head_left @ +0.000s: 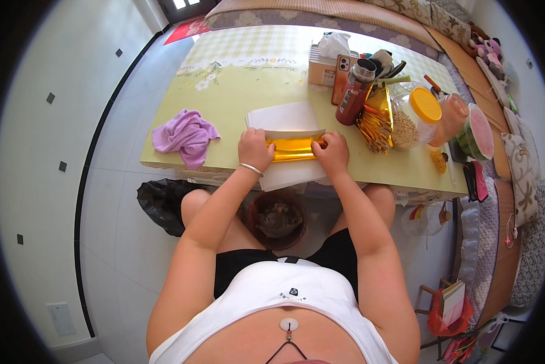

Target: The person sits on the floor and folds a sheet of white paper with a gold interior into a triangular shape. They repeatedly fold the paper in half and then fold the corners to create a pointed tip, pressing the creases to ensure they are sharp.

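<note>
A strip of shiny gold foil paper (294, 149) stretches between my two hands near the table's front edge. It looks curled or folded lengthwise; its exact fold is hard to make out. My left hand (255, 150) is closed on its left end, and a silver bangle circles that wrist. At the right end, my right hand (332, 153) grips it with bent fingers. Beneath the foil lie white paper sheets (287, 115), which show both behind it and toward me. Farther right lies a bundle of folded gold foil pieces (375, 128).
A crumpled purple cloth (186, 136) lies at the table's left. To the right stand a red thermos (353, 96), a phone (341, 79), a tissue box (322, 67), a yellow-lidded jar (413, 115) and a cut watermelon (476, 134). Below the edge are a bin (277, 233) and a black bag (166, 203).
</note>
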Available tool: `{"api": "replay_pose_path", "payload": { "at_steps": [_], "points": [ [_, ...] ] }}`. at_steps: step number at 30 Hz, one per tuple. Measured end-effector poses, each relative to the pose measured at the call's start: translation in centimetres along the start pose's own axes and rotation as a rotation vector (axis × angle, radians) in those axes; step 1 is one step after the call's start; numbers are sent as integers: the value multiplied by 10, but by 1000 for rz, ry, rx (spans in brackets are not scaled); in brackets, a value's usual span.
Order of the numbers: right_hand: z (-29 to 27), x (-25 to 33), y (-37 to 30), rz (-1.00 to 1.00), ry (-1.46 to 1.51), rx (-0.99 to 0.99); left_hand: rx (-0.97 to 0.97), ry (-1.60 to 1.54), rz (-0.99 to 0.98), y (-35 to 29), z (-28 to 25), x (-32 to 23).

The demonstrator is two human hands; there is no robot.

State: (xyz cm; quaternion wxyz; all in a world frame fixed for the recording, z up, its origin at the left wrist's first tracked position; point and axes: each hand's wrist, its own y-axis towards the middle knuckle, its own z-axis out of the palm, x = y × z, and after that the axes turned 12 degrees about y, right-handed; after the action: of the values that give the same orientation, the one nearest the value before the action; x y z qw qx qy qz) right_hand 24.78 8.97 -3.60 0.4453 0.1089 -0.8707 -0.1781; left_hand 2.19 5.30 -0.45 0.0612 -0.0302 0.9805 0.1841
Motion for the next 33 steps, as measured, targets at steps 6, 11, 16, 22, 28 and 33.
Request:
{"api": "replay_pose_path", "payload": {
  "at_steps": [6,11,16,22,28,33],
  "points": [
    [3,-1,-1,-27,-18,-17,36,-211,632,-23,8,-12],
    [2,1,0,-9,-50,-8,50,-19,571,-40,4,-23],
    [5,-4,0,7,-80,-2,18,42,515,-45,8,-26],
    [4,21,-16,-396,-398,-36,133,95,518,-48,5,-22],
    [-1,26,-51,-367,-261,467,260,81,553,-53,1,6],
    [-34,4,-49,-485,-353,420,398,215,563,-36,-17,46]
  ]
}}
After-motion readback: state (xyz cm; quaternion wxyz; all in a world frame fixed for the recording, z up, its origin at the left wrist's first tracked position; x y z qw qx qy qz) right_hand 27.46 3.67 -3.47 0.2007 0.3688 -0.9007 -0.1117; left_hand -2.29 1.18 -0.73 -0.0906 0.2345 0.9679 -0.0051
